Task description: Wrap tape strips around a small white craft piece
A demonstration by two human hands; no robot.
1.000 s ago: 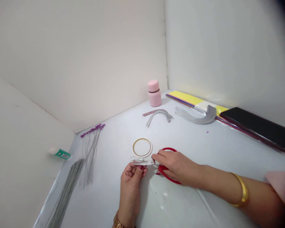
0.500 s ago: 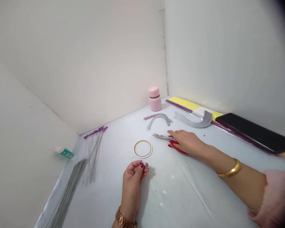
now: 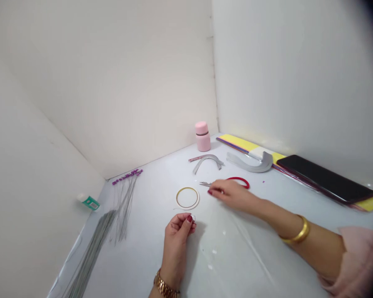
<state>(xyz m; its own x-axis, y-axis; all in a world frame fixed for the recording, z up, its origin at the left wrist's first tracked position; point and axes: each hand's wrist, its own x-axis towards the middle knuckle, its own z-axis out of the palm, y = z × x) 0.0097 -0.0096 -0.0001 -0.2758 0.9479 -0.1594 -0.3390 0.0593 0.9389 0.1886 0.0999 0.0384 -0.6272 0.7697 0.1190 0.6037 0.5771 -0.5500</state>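
White table — scissors, tape roll, wires, pink flask (upright).

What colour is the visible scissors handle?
The scissors handle is red, seen best in the head view.

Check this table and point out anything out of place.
A tiny purple bit lies alone on the right of the table, far from the purple tips at left; it may be a stray scrap.

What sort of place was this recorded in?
Probably a small craft workspace: the white table bears red-handled scissors, a bundle of thin wire-like stems and a group of purple-tipped stems. Home or workshop, I can't tell.
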